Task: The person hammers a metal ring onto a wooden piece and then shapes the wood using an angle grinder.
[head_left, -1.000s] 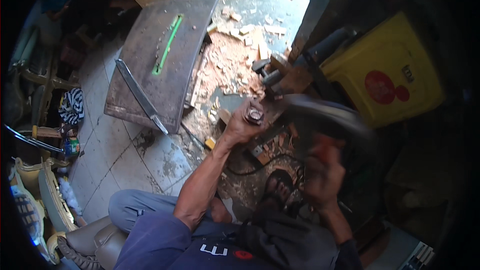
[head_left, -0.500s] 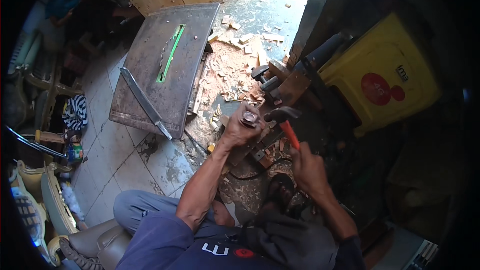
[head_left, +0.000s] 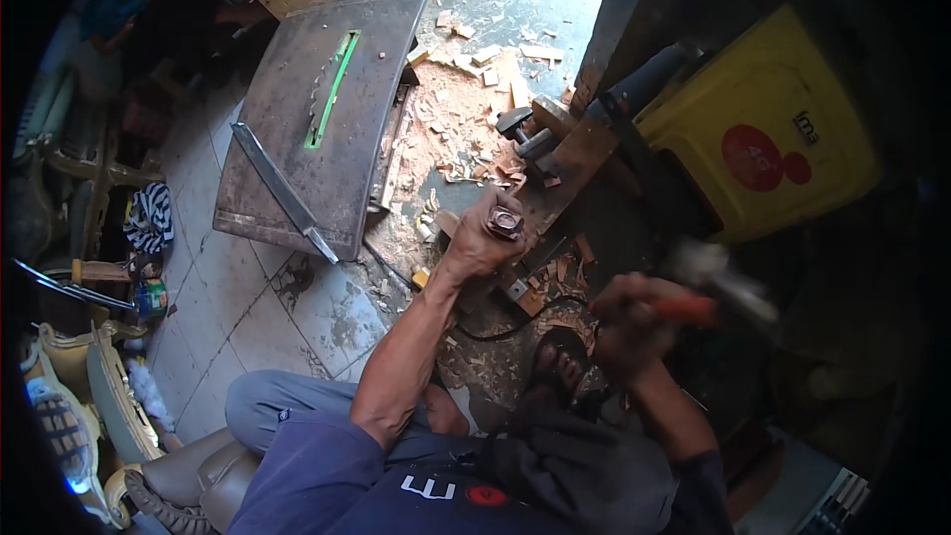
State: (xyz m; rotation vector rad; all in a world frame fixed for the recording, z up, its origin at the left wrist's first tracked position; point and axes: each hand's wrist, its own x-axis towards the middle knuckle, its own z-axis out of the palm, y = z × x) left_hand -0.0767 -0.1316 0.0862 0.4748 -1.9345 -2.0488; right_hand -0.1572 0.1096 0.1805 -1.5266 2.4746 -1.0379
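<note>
My left hand is closed around an upright chisel. Only the worn butt of its handle shows above the fist; the blade is hidden below. Under that hand lies a wooden piece, partly covered by the fist. My right hand grips a hammer by its orange-red handle. The hammer's head is smeared by motion, raised to the right and apart from the chisel. A dark clamp sits at the far end of the wood.
A brown saw table with a green slot insert stands at the left, a long metal bar lying across it. Wood chips and sawdust cover the floor beyond. A yellow plastic chair is at the right; carved frames line the left.
My right hand has swung the hammer away from the chisel, to the right. My left hand keeps its grip, with the chisel's butt tilted slightly differently. The view has shifted a little.
</note>
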